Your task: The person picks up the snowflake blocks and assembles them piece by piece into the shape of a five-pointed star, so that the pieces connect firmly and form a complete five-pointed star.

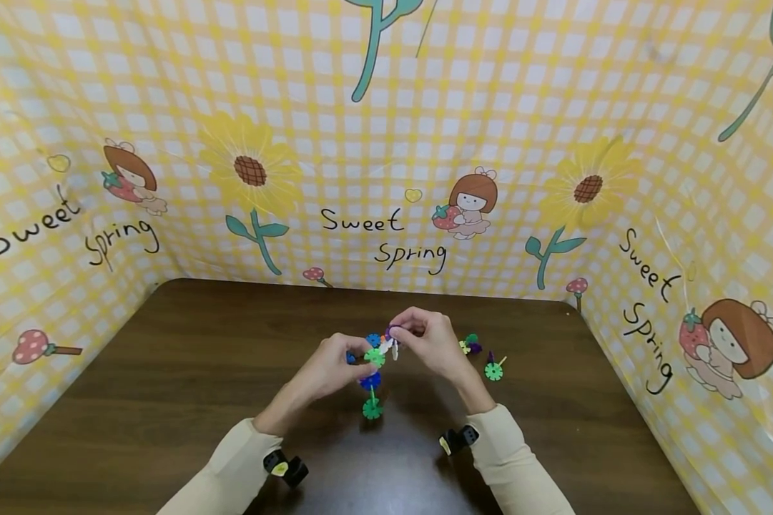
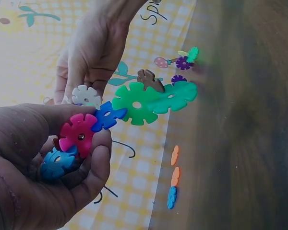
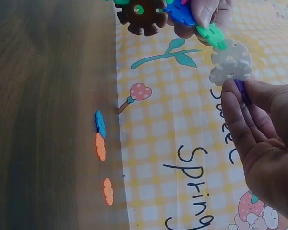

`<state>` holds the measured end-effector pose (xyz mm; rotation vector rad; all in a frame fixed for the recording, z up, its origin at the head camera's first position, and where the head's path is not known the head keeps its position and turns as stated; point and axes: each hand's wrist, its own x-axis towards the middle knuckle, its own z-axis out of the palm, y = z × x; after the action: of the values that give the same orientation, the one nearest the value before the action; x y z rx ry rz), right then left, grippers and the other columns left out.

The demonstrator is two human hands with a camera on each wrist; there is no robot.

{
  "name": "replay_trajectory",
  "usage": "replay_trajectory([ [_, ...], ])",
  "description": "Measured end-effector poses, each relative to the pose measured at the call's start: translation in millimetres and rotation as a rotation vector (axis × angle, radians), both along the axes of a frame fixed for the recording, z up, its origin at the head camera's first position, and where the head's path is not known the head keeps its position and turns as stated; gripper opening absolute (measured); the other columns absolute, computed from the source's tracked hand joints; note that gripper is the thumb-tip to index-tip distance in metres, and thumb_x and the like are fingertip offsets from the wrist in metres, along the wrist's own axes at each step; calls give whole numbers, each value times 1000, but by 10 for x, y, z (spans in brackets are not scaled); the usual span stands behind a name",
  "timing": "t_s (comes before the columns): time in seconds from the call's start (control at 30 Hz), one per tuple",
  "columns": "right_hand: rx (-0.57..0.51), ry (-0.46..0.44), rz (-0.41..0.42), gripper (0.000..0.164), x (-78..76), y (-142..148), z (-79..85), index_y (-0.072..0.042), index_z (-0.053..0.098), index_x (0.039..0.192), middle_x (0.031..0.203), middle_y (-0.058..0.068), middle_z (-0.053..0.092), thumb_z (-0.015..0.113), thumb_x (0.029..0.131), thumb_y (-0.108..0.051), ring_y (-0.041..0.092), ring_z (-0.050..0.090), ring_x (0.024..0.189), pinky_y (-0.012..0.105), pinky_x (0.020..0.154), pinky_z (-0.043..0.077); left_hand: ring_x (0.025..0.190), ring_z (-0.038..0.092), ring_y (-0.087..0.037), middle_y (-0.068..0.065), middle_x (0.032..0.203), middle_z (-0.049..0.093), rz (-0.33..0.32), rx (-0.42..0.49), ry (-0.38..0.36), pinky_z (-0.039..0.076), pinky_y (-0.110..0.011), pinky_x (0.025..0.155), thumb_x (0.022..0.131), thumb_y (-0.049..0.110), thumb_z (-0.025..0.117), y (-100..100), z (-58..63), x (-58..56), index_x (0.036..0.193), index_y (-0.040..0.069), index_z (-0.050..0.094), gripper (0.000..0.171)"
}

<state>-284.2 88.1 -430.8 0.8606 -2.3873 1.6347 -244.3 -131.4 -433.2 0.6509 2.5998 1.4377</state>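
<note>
My left hand grips a chain of notched flower-shaped plastic discs. In the left wrist view, a pink disc and a light blue disc sit between the fingers and thumb. Blue, green and brown discs extend outward from there. White discs join the chain through a light green disc. On their far side my right hand pinches a purple disc, right at the edge of the white ones. Fingers partly hide the purple disc.
Small joined clusters of discs, one with a green disc, another purple and green, lie on the brown table beyond my right hand. Orange and blue discs lie near the back edge. Checkered cloth walls the table.
</note>
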Motion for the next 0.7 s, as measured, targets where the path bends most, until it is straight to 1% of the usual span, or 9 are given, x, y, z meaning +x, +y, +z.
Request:
replay_trajectory([
  [0.07, -9, 11, -5, 9, 16, -11, 11, -6, 72, 98, 84, 5, 75, 71, 93, -13, 36, 65, 72, 22, 57, 47, 66, 58, -13, -2, 84, 65, 1, 0, -5, 50, -28, 59, 91, 11, 75, -5, 12, 1, 91, 8, 72, 4],
  [0.1, -8, 16, -5, 8, 24, -17, 17, -6, 72, 97, 84, 5, 75, 71, 93, -14, 36, 65, 72, 22, 57, 48, 66, 58, -13, -2, 83, 65, 4, 1, -7, 49, -27, 58, 91, 11, 75, -7, 16, 2, 90, 8, 72, 4],
  [0.27, 40, 47, -1, 7, 40, -41, 40, -9, 72, 98, 84, -1, 74, 71, 94, -14, 24, 68, 72, 25, 58, 52, 62, 61, -16, -5, 82, 65, 22, 7, -22, 48, -26, 53, 91, 10, 75, -20, 30, 3, 89, 7, 71, 4],
  [0.33, 60, 43, 3, 6, 28, -42, 46, -10, 72, 98, 85, -2, 74, 71, 94, -14, 24, 68, 72, 26, 59, 52, 62, 63, -18, -5, 83, 65, 17, 7, -33, 52, -30, 54, 91, 9, 75, -27, 30, 0, 90, 7, 71, 5],
  [0.4, 66, 25, 11, 6, 10, -38, 48, -10, 72, 99, 85, -1, 73, 71, 94, -13, 29, 68, 74, 27, 61, 53, 63, 65, -20, -5, 84, 66, 3, 5, -47, 55, -35, 58, 91, 10, 74, -35, 23, -7, 93, 5, 70, 7],
  [0.5, 72, -5, 40, 7, -24, -33, 44, -10, 73, 100, 87, 0, 72, 72, 93, -12, 33, 68, 78, 28, 66, 55, 66, 68, -24, -4, 83, 68, -30, 7, -80, 58, -45, 64, 92, 14, 74, -41, -5, -27, 107, 0, 67, 21],
  [0.53, 77, -12, 53, 8, -37, -36, 38, -9, 73, 100, 88, 0, 72, 71, 94, -12, 32, 69, 79, 28, 68, 56, 66, 68, -24, -4, 82, 68, -41, 6, -90, 58, -47, 65, 93, 16, 74, -39, -19, -34, 112, -2, 64, 28],
  [0.63, 99, -17, 101, 12, -85, -63, 14, -6, 72, 104, 91, 1, 73, 70, 95, -12, 23, 70, 81, 27, 72, 57, 65, 67, -24, -4, 80, 68, -62, -1, -115, 57, -43, 65, 94, 27, 72, -21, -64, -56, 127, -2, 54, 47],
  [0.7, 106, -16, 125, 14, -123, -92, -3, -5, 73, 105, 92, 0, 73, 69, 96, -14, 20, 69, 80, 27, 71, 56, 66, 65, -20, -3, 81, 66, -60, -9, -113, 55, -38, 63, 96, 33, 70, -12, -99, -69, 130, 0, 52, 51],
])
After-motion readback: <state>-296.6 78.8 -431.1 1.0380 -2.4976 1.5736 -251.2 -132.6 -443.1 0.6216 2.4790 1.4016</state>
